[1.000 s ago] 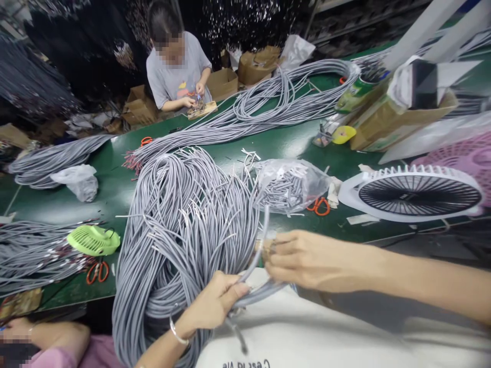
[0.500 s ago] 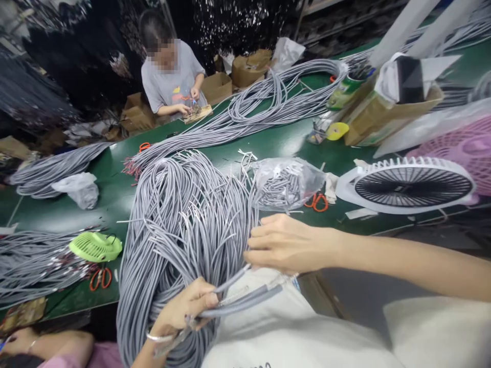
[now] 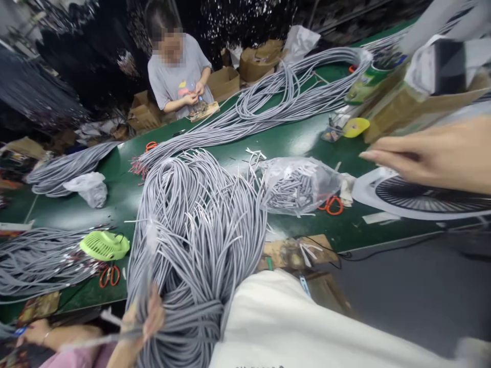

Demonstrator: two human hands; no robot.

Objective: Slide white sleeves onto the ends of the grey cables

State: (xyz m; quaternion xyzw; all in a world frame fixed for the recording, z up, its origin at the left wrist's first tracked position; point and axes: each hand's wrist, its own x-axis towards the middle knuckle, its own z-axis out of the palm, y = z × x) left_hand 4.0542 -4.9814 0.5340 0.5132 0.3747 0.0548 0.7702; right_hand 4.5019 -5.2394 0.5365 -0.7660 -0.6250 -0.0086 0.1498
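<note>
My left hand [image 3: 151, 317], smeared by motion, is closed around a few grey cables [image 3: 148, 271] at the lower left. Their upper ends stand up in front of a large heap of grey cables [image 3: 199, 230], and a pale end sticks out to the left. Away to the right, my right hand [image 3: 441, 153] hangs over the white fan [image 3: 368, 197]. Its fingers and thumb come together in a pinch; anything between them is hidden. A clear plastic bag of short grey cut pieces [image 3: 293, 186] lies right of the heap.
Across the green table [image 3: 215, 143], a person [image 3: 180, 76] works with both hands. Another person's arm [image 3: 69, 335] shows at lower left. Orange-handled scissors [image 3: 333, 205], a green fan [image 3: 105, 245], a wooden board [image 3: 322, 245] and a cardboard box [image 3: 399, 115] are around.
My right hand has moved from beside the heap up and right, over the fan. My left hand has swung left and down with the cables, which now point upward. The wooden board is uncovered.
</note>
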